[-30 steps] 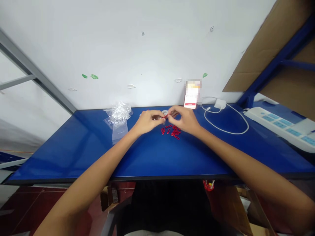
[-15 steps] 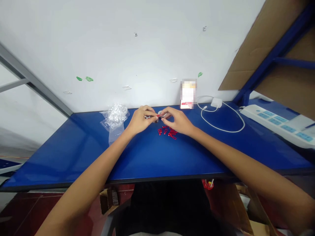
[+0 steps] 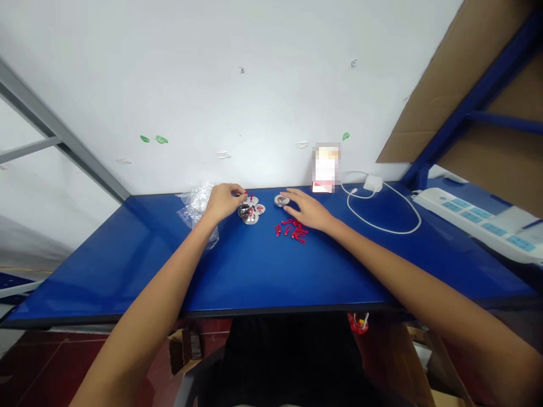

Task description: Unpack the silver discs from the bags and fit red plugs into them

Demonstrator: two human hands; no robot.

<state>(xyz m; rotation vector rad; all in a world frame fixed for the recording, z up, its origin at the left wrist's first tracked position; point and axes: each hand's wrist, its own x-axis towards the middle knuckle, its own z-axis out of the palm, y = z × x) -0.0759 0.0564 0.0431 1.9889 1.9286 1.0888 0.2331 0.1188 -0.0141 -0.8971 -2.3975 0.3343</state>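
Observation:
My left hand (image 3: pixel 224 201) is closed in a pinch at the far middle of the table, with a bit of red cord loop (image 3: pixel 245 193) showing at its fingertips. Beneath and beside those fingers lie several round, shiny discs (image 3: pixel 250 218) with red loops on them. My right hand (image 3: pixel 311 210) has thumb and fingers apart, beside a small stack of round silvery discs (image 3: pixel 281 200); whether it touches them I cannot tell. Just in front of this hand, several loose red cord loops (image 3: pixel 299 232) are scattered on the blue table (image 3: pixel 263 271).
Crumpled clear plastic bags (image 3: pixel 193 208) lie left of my left hand. A bright, blurred-out device (image 3: pixel 326 169) leans on the wall. To its right are a white charger (image 3: pixel 373 183) with its cable and a long power strip (image 3: pixel 479 217).
My hands have parted. The left moved leftward to the discs with a red loop; the right let go and opened beside the disc stack. The view shifted slightly.

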